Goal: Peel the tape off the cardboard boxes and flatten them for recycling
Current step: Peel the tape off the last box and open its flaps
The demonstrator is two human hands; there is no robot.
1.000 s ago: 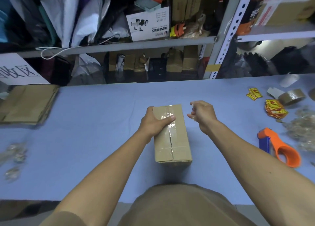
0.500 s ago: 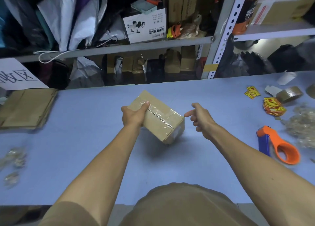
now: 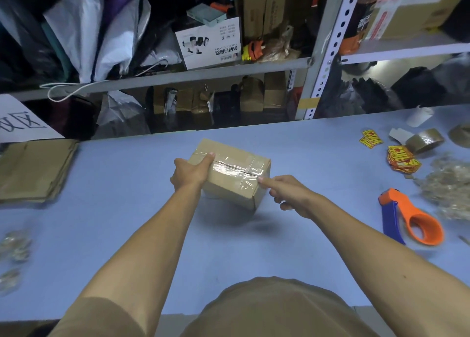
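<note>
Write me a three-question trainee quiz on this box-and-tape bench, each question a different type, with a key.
1. True or false: the left hand grips the cardboard box at its left end.
2. Multiple choice: the right hand touches the box with (a) a flat palm, (b) one extended index finger at the clear tape, (c) a closed fist.
3. Fill in: the orange tape dispenser lies on the table to the person's ____ side.

Key: 1 true; 2 b; 3 right.
</note>
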